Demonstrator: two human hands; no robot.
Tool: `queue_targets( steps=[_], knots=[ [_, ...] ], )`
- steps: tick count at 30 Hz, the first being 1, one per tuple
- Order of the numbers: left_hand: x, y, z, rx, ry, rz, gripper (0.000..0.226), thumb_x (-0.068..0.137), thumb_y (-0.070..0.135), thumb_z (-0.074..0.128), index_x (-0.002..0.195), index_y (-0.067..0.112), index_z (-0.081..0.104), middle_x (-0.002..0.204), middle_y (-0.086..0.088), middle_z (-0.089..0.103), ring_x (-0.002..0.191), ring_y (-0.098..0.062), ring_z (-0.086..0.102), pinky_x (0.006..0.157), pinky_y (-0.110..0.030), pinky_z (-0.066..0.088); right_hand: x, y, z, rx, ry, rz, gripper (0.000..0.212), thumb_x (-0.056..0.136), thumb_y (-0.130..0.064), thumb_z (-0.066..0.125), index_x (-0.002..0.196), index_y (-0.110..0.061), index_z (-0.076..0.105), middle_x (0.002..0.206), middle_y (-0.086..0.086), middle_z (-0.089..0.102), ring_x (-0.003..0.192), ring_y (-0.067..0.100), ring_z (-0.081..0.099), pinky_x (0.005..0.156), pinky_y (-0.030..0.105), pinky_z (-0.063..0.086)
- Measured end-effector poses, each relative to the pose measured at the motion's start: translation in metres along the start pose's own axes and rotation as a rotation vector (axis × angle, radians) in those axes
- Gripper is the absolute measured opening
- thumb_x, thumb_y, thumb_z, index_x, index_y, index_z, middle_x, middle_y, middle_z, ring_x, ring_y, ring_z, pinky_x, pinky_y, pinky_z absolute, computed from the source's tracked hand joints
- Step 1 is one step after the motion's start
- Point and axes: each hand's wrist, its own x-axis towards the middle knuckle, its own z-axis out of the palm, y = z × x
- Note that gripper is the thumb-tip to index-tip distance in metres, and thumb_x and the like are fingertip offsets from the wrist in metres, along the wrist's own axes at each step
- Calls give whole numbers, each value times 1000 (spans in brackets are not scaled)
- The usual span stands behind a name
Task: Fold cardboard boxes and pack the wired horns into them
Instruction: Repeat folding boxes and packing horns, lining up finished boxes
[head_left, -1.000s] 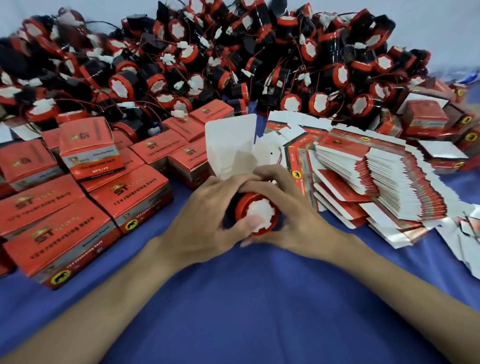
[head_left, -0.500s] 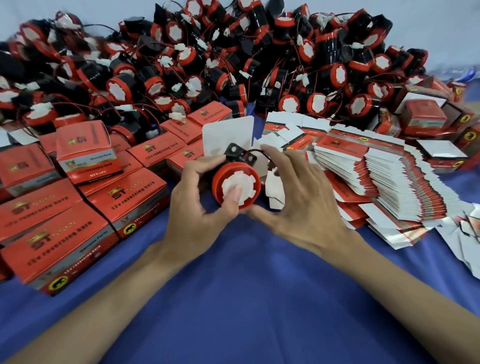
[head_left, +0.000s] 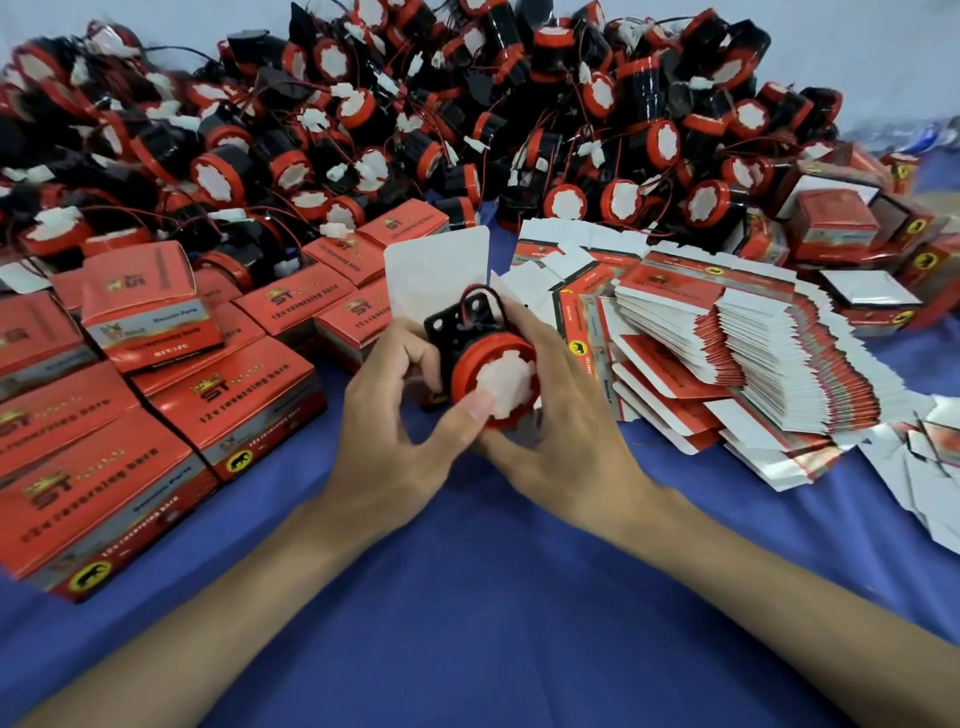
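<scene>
Fingers (head_left: 467, 413) of my left hand (head_left: 395, 431) and right hand (head_left: 566, 415) curl round one horn (head_left: 506, 379); one open box (head_left: 436, 270) stands just behind it.

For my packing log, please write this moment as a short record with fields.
left hand: holds the horn, thumb on its white face
right hand: holds the horn from the other side
horn: red rim, black bracket, above the blue cloth
open box: white flap upright behind the horn
closed boxes: on the left
flat boxes: stacked on the right
loose horns: piled at the back
</scene>
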Motion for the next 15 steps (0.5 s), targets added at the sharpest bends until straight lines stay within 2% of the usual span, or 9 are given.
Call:
queue_targets(
  steps=[2, 3, 4, 7, 9, 11, 12, 14, 15],
  knots=[
    [0, 0, 0, -81, -6, -10, 23, 80, 30, 60, 87, 19, 41, 86, 13, 53, 77, -4, 55, 67, -22, 47, 2, 1, -5, 4, -1, -64, 81, 77, -21, 71, 145, -14, 29, 137, 5, 46, 120, 4, 46, 94, 3, 35],
    [0, 0, -1, -140, -4, -14, 27, 80, 27, 62, 94, 20, 40, 92, 17, 54, 81, -3, 57, 69, -19, 48, 3, 1, -8, 15, -11, -97, 81, 75, -16, 72, 144, -14, 30, 137, 3, 45, 122, 2, 44, 97, 5, 35],
    [0, 0, -1, -191, -3, -13, 35, 79, 25, 63, 103, 22, 38, 103, 15, 53, 89, -5, 60, 71, -20, 49, 5, 2, -11, 34, -34, -127, 80, 75, -15, 72, 143, -14, 31, 136, 1, 44, 123, 1, 42, 99, 6, 34],
    [1, 0, -5, -184, -73, 2, 72, 73, 25, 70, 132, 25, 28, 129, -4, 46, 116, -20, 56, 84, -29, 53, 8, 0, -21, 139, -185, -138, 75, 79, -25, 68, 143, -20, 29, 135, -19, 41, 126, -12, 38, 99, 5, 33],
    [2, 0, -6, -130, -154, 0, 86, 72, 27, 73, 143, 22, 25, 140, -5, 43, 130, -23, 48, 98, -35, 48, 7, 2, -25, 179, -291, -100, 77, 82, -27, 67, 146, -26, 24, 138, -32, 37, 130, -14, 34, 101, 5, 31],
    [3, 1, -7, -56, -186, 32, 82, 71, 31, 76, 141, 18, 33, 144, -2, 44, 135, -21, 44, 105, -37, 44, 7, 6, -29, 170, -337, -85, 83, 84, -23, 67, 149, -32, 16, 146, -30, 28, 136, -10, 29, 105, 8, 27],
    [4, 2, -7, -30, -182, 53, 78, 70, 34, 77, 136, 17, 38, 142, 4, 47, 132, -16, 47, 104, -31, 44, 7, 6, -30, 168, -347, -83, 86, 85, -20, 67, 150, -34, 12, 148, -28, 25, 138, -7, 27, 106, 8, 27],
    [5, 4, -7, -20, -139, 69, 71, 70, 43, 79, 127, 20, 43, 132, 18, 53, 123, -9, 54, 97, -21, 46, 6, 5, -30, 150, -350, -81, 87, 88, -15, 65, 151, -34, 7, 151, -25, 21, 140, 2, 29, 104, 13, 35],
    [5, 5, -7, -31, -101, 63, 68, 70, 44, 79, 123, 20, 44, 128, 19, 56, 119, -9, 57, 94, -20, 47, 6, 3, -28, 122, -329, -79, 87, 89, -12, 64, 151, -31, 6, 152, -20, 22, 139, 7, 32, 102, 19, 41]
  ],
)
